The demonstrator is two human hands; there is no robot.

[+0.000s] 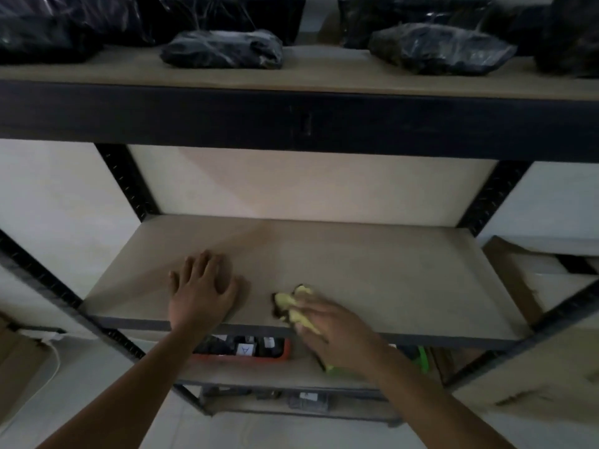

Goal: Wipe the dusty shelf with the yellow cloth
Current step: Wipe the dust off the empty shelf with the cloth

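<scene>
The middle shelf [372, 270] is a bare tan board in a black metal rack. My left hand [202, 291] rests flat on its front left part, fingers spread. My right hand [337, 332] grips the crumpled yellow cloth [293, 306] at the shelf's front edge, right of my left hand. Part of the cloth sticks out past my fingers to the left; the rest is hidden under my hand.
The upper shelf [324, 76] carries several black plastic-wrapped bundles [222, 48]. Below, a red tray [246, 351] of small items sits on the lower shelf. Cardboard boxes [525, 286] stand at the right, a white cable [52, 367] at the left.
</scene>
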